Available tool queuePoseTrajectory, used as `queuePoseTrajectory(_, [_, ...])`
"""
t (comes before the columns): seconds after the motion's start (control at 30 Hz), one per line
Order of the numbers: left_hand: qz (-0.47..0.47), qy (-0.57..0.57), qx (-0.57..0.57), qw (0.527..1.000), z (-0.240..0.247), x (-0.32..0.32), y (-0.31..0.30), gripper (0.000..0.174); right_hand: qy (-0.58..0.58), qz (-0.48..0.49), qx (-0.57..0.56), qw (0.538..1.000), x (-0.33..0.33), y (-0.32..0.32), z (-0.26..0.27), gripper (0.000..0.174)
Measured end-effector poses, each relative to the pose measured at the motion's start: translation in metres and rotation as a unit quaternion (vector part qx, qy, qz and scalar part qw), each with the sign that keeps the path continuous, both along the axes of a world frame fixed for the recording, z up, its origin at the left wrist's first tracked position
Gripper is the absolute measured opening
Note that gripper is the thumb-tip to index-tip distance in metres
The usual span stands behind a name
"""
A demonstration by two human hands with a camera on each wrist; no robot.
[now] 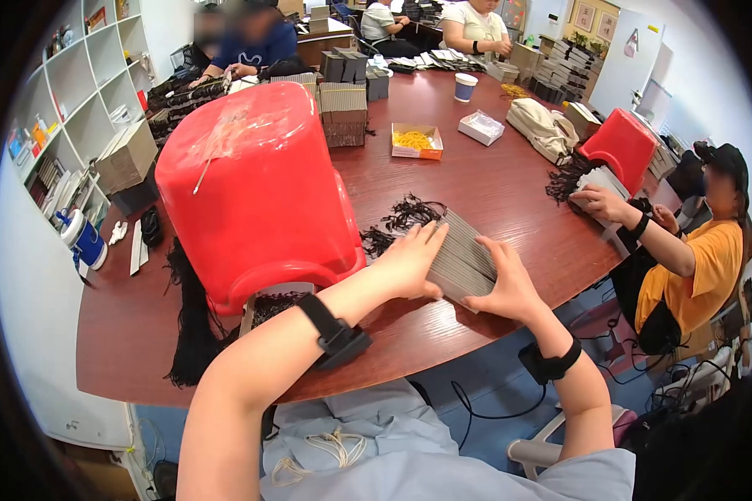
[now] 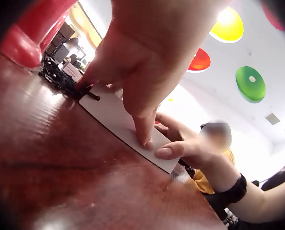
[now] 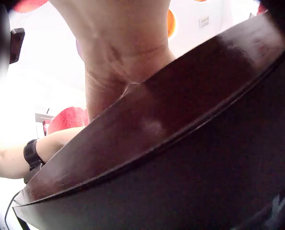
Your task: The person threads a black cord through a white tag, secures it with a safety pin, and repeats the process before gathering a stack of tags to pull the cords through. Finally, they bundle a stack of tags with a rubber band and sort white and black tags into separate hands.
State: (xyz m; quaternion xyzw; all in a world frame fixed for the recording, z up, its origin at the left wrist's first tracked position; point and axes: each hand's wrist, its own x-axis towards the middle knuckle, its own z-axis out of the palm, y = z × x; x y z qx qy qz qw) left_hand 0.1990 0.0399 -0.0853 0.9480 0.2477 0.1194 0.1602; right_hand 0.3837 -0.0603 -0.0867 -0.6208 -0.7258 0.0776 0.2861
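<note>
A stack of thin grey strips (image 1: 461,257) lies on the table, black cords (image 1: 407,219) spreading from its far end. My left hand (image 1: 411,262) grips its left side. In the left wrist view the left hand (image 2: 142,81) has its thumb against the pale outer strip (image 2: 116,117). My right hand (image 1: 510,282) holds the stack's right side and near end, and the right thumb (image 2: 166,152) shows at the strip's near corner. Only the wrist and part of the right hand (image 3: 118,72) show in the right wrist view; the table edge hides its fingers.
Left of the stack, a large red stool (image 1: 255,184) stands upside down on the table (image 1: 384,334), black cords beside it. Farther back are a box of yellow bands (image 1: 418,142), a white box (image 1: 481,128), a cup (image 1: 465,88) and strip stacks (image 1: 343,113). Other people sit around the table.
</note>
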Motion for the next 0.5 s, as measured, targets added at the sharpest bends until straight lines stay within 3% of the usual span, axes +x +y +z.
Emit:
queuePoseTrajectory(0.13, [-0.018, 0.012, -0.096, 0.995, 0.015, -0.008, 0.000, 0.107, -0.067, 0.008, -0.003, 0.998, 0.003, -0.028, 0.008, 0.084])
queuePoseTrajectory(0.2, [-0.023, 0.060, 0.009, 0.998, 0.027, -0.004, -0.005, 0.110, -0.077, 0.013, -0.009, 0.997, 0.006, -0.032, -0.001, 0.084])
queuePoseTrajectory(0.23, [-0.027, 0.060, 0.010, 0.998, 0.024, 0.002, -0.005, 0.110, -0.093, 0.018, 0.007, 0.995, 0.006, -0.032, -0.003, 0.084])
queuePoseTrajectory(0.3, [-0.093, 0.072, 0.121, 0.986, 0.016, 0.016, -0.001, 0.113, -0.112, 0.023, 0.026, 0.993, 0.006, -0.033, -0.004, 0.085])
queuePoseTrajectory(0.4, [-0.102, 0.097, 0.080, 0.987, 0.005, 0.029, -0.003, 0.115, -0.151, 0.033, 0.030, 0.988, 0.005, -0.033, -0.001, 0.087])
queuePoseTrajectory(0.5, [-0.101, 0.089, 0.111, 0.985, 0.001, 0.028, -0.003, 0.114, -0.196, 0.019, -0.011, 0.980, 0.003, -0.035, 0.010, 0.089])
